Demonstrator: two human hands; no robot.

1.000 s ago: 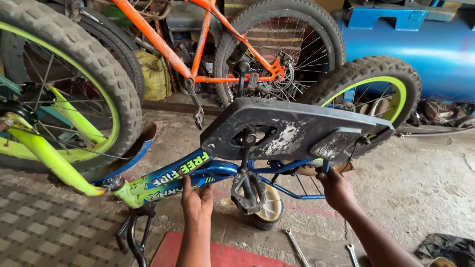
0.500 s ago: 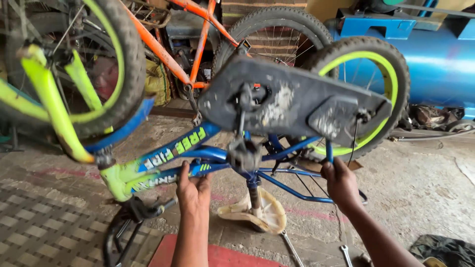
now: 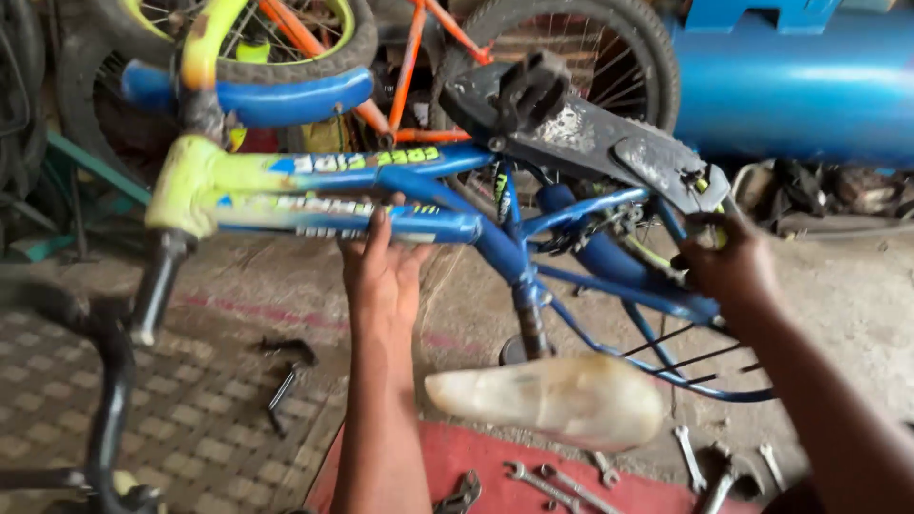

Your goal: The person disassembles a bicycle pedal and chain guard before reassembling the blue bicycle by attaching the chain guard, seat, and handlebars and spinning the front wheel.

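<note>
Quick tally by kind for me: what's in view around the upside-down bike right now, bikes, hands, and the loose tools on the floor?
Bikes: 2, the blue and yellow-green bike upside down, the orange bike behind it
Hands: 2, left hand on the blue frame tube, right hand at the rear
Wrenches and loose tools by the saddle: about 6, for example one wrench
Total: about 10

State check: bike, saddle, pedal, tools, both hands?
Blue and yellow bike: upside down, lifted and tilted.
Saddle: pointing down, just above the red mat.
Pedal: uppermost, above the black chain guard.
Spanners: lying loose on the mat and floor.
Left hand: gripping the frame tube from below.
Right hand: gripping the rear of the frame.
</note>
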